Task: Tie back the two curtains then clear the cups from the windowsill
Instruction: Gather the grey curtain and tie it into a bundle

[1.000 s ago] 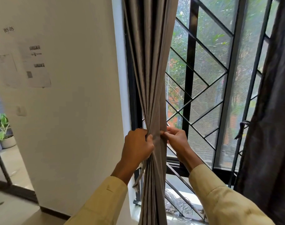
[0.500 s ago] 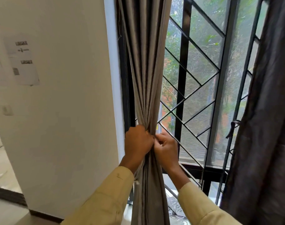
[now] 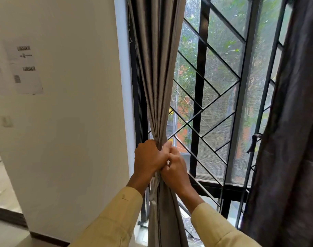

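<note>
Both hands are working at the waist of the pleated grey-beige fabric curtain [image 3: 159,77], which is hanging gathered into a tight bundle against the left edge of the black-barred window grille [image 3: 200,97]. The left hand [image 3: 148,158] is wrapping closed around the bunched folds, squeezing them together, while the right hand [image 3: 175,168] is pressing in just beside it, its fingertips [image 3: 167,146] pinching something at the gather — most likely a tie band, though the hands are hiding it. A pale strip of cloth [image 3: 154,186] is dangling just below the left hand, touching the bundle; it looks like the loose end of that tie.

As a judgement, the first curtain is being secured and its tie is not yet finished. The dark brown fabric curtain [image 3: 291,139] on the right is hanging loose and spreading wide, with a small dark tie strap [image 3: 253,142] hanging free at its edge by the grille, so that one is looking untouched. The windowsill itself is mostly hiding behind curtain and sleeves, and no cups are showing anywhere — clearing them appears to be waiting entirely. Roughly, then, the task is sitting in its first third.
</note>
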